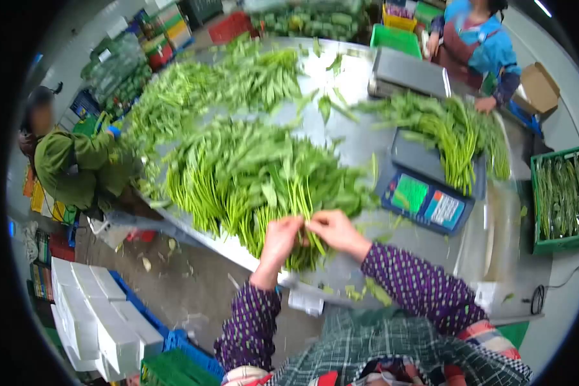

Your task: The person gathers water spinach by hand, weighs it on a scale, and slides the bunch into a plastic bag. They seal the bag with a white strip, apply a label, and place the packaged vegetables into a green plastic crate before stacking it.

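Leafy green stems (238,167) lie heaped on a metal table (360,145). At the heap's front edge, my left hand (282,239) is closed around a few green stems (300,199). My right hand (336,230) pinches at the same stems from the right, thumb and fingers together. The stem ends hang below both hands, near the table's front edge. To the right, a blue scale (424,201) with a green display bears a bunch of greens (453,145).
A co-worker in blue (495,48) stands at the back right by a second scale (408,71). Another person in a green jacket (71,164) is at the left. A green crate (563,241) stands right; white foam boxes (103,309) are lower left.
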Tool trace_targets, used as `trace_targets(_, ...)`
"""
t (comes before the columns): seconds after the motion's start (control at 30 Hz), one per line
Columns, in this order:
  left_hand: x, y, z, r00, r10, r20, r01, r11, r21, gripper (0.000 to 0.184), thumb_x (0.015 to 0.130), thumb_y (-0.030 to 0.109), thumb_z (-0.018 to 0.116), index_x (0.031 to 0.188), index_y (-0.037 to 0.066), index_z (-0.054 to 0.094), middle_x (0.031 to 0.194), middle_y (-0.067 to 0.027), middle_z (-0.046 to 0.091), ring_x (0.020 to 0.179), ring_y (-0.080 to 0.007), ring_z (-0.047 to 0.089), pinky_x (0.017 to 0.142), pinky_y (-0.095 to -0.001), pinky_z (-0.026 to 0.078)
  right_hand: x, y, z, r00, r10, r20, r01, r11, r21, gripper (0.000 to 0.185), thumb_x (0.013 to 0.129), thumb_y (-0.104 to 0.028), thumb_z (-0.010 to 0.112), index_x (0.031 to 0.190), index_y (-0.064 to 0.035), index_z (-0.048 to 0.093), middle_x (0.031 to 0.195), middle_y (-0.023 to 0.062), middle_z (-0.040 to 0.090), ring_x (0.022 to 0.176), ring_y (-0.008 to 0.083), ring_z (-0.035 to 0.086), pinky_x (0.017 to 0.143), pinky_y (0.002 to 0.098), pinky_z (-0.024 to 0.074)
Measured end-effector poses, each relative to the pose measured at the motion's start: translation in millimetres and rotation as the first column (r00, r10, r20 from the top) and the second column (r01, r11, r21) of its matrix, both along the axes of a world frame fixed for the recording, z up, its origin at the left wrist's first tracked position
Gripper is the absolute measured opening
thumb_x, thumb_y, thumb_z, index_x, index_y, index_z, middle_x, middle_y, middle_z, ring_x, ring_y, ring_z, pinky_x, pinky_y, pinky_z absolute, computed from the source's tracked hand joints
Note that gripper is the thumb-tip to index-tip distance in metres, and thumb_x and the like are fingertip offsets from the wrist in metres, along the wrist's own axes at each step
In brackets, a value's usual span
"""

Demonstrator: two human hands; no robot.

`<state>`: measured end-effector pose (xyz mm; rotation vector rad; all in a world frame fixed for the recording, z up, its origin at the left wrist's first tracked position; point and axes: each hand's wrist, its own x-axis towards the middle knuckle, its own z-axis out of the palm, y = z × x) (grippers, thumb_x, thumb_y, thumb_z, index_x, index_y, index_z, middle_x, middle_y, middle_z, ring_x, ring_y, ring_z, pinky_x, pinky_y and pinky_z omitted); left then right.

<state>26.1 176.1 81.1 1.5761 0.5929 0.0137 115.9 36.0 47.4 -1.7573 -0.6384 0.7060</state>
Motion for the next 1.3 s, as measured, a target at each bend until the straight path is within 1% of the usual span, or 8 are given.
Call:
trace_targets(0.37, -21, -39, -25, 0.944, 0.272, 0.189, -0.257, 0.961, -0.097, 0.029, 0.091, 0.018, 0.058, 0.068, 0.001, 0.058, 0.062, -0.0018, 0.057, 0.050, -0.0079, 0.051, 0.046, -0.0234, 0.041, -8, 0, -9, 0.907, -0.034, -0.419, 0.116, 0.978, 0.173, 0.023, 0.088, -0.020, 0.066, 0.090, 0.0025, 0.062, 0.075, 0.0035, 0.063, 0.065, 0.0081, 0.057, 0.056, 0.0241, 0.0474)
trace_targets(0.43, -25, -42, -36, 0.964, 0.184, 0.193, -0.254, 0.856, 0.450, 0.035, 0.090, 0.021, 0.060, 0.064, -0.002, 0.053, 0.056, -0.0130, 0.052, 0.047, -0.0220, 0.050, 0.047, -0.0375, 0.037, -15, 2, -14, 0.978, -0.148, -0.150, 0.169, 0.975, 0.142, 0.027, 0.086, -0.022, 0.067, 0.090, 0.0042, 0.064, 0.075, 0.0034, 0.063, 0.067, 0.0076, 0.053, 0.060, 0.0251, 0.0455)
trace_targets(0.6, -37, -58, -43, 0.951, 0.094, 0.294, -0.263, 0.744, 0.615, 0.031, 0.087, 0.018, 0.060, 0.064, -0.001, 0.052, 0.061, -0.0174, 0.052, 0.053, -0.0347, 0.052, 0.049, -0.0429, 0.039, -32, -8, -9, 0.924, -0.141, -0.355, 0.170, 0.984, 0.051, 0.028, 0.090, -0.026, 0.063, 0.088, 0.0021, 0.065, 0.075, 0.0009, 0.061, 0.069, 0.0067, 0.051, 0.061, 0.0247, 0.0436)
trace_targets(0.77, -46, -87, -57, 0.962, -0.051, 0.266, -0.177, 0.625, 0.760, 0.015, 0.084, 0.016, 0.063, 0.089, 0.002, 0.059, 0.080, -0.0177, 0.059, 0.064, -0.0366, 0.058, 0.054, -0.0443, 0.045, -38, -19, -22, 0.993, -0.111, -0.027, 0.110, 0.993, -0.035, 0.038, 0.089, -0.032, 0.063, 0.097, 0.0052, 0.060, 0.079, 0.0058, 0.061, 0.069, 0.0094, 0.053, 0.060, 0.0267, 0.0448)
trace_targets(0.9, -47, -92, -48, 0.856, 0.032, 0.516, -0.363, 0.748, 0.555, 0.031, 0.083, 0.015, 0.063, 0.109, 0.001, 0.059, 0.095, -0.0174, 0.061, 0.087, -0.0334, 0.060, 0.077, -0.0390, 0.049, -16, -44, 21, 0.830, -0.233, -0.508, 0.320, 0.943, 0.091, 0.029, 0.093, -0.023, 0.054, 0.094, 0.0057, 0.058, 0.084, 0.0095, 0.063, 0.076, 0.0148, 0.058, 0.065, 0.0299, 0.0466)
trace_targets(0.97, -45, -99, -55, 0.940, 0.058, 0.337, -0.195, 0.900, 0.391, 0.061, 0.095, 0.030, 0.051, 0.142, 0.000, 0.028, 0.144, -0.0182, 0.033, 0.127, -0.0384, 0.038, 0.107, -0.0421, 0.029, -11, -42, 9, 0.824, -0.248, -0.509, 0.372, 0.915, 0.156, 0.027, 0.094, -0.022, 0.053, 0.092, 0.0044, 0.058, 0.084, 0.0091, 0.063, 0.079, 0.0142, 0.058, 0.069, 0.0293, 0.0466)
trace_targets(1.07, -11, -137, -59, 0.728, 0.212, 0.652, -0.379, 0.917, 0.125, 0.047, 0.096, 0.022, 0.045, 0.136, -0.002, 0.038, 0.137, -0.0229, 0.040, 0.125, -0.0375, 0.040, 0.105, -0.0412, 0.031, -17, -40, -15, 0.833, -0.264, -0.486, 0.402, 0.893, 0.204, 0.023, 0.096, -0.019, 0.051, 0.100, 0.0028, 0.056, 0.089, 0.0084, 0.062, 0.082, 0.0144, 0.058, 0.072, 0.0286, 0.0483)
trace_targets(1.3, 15, -125, -20, 0.522, -0.058, 0.851, -0.575, 0.713, 0.401, 0.048, 0.095, 0.037, 0.045, 0.117, -0.005, 0.054, 0.126, -0.0272, 0.051, 0.114, -0.0432, 0.050, 0.096, -0.0484, 0.040, -42, -50, 38, 0.794, -0.118, -0.597, 0.435, 0.796, 0.421, 0.022, 0.097, -0.019, 0.050, 0.106, -0.0005, 0.056, 0.099, 0.0049, 0.060, 0.090, 0.0108, 0.054, 0.077, 0.0254, 0.0462)
